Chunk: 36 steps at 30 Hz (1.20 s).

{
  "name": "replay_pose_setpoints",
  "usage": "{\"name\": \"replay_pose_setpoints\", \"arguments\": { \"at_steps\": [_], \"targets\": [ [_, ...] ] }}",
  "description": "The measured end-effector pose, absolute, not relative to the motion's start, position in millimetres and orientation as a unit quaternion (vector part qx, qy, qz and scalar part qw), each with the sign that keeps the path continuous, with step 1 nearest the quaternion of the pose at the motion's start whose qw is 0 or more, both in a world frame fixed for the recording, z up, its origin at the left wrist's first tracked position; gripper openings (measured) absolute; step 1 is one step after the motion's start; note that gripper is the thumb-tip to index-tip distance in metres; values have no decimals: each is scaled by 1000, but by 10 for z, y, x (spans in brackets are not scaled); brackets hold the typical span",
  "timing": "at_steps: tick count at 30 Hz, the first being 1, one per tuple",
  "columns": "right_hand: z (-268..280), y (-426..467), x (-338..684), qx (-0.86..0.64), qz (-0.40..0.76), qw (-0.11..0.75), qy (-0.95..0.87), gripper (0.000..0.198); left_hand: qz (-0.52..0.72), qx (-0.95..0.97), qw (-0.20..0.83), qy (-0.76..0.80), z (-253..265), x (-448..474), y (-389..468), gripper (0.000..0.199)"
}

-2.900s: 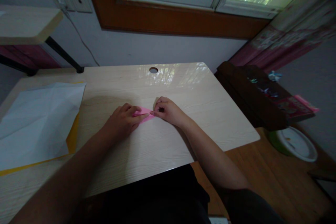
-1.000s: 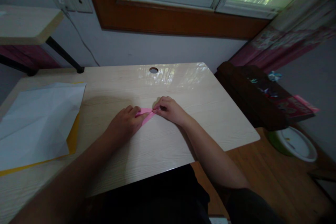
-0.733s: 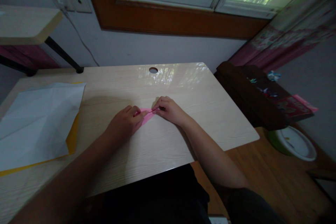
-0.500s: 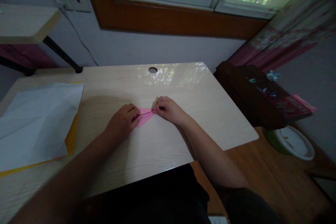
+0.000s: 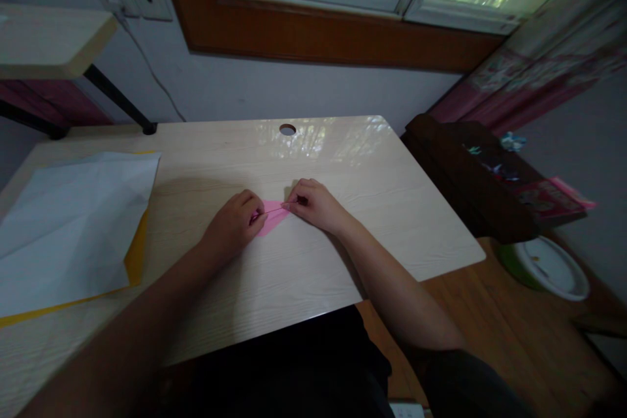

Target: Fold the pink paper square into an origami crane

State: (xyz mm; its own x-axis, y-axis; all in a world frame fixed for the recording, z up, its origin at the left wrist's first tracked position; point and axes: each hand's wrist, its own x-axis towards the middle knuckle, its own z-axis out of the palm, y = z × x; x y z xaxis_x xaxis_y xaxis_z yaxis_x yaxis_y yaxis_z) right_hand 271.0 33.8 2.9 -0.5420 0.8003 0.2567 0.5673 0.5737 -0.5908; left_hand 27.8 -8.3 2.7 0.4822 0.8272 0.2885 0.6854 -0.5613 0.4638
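Pink paper [image 5: 270, 217] flat mid-desk [image 5: 343, 248]. Left hand [image 5: 234, 225] pinches its left end, right hand [image 5: 316, 204] pinches right tip. Probably best keeping edges lined up, then creasing slow and firm.

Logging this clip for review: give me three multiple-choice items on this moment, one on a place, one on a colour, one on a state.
1. Where does the white sheet lie?
A. on the desk's left side
B. on the floor
C. on the window sill

2. What colour is the small paper between the hands?
A. green
B. pink
C. black

3. How is the small paper held?
A. lifted high in the air
B. untouched
C. pinched by both hands low on the desk

Answers:
1 A, the white sheet covers the left of the desk.
2 B, the pink paper.
3 C, left hand and right hand meet on it.
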Motion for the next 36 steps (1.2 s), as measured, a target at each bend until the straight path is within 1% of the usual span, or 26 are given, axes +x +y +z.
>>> {"name": "replay_pose_setpoints", "arguments": {
  "at_steps": [3, 7, 9, 13, 16, 26, 36],
  "targets": [
    [17, 344, 2713, -402, 220, 255, -852, 7, 227, 860, 112, 444, 20, 280, -93, 9],
    [20, 351, 2717, -399, 219, 251, -855, 6, 179, 891, 51, 414, 15, 250, -116, 29],
    [24, 352, 2716, -400, 222, 249, -854, 6, 161, 902, 31, 398, 25, 234, -127, 33],
    [14, 358, 2719, -399, 225, 252, -852, 7, 159, 904, 14, 396, 50, 235, -143, 31],
    [3, 365, 2727, -391, 229, 258, -853, 7, 174, 895, 22, 411, 45, 259, -142, 25],
    [27, 366, 2726, -391, 236, 251, -853, 7, 227, 853, 132, 451, -4, 288, -58, 9],
    [-20, 389, 2739, -394, 223, 248, -856, 7, 224, 858, 112, 448, -2, 315, -78, 7]
  ]
}}
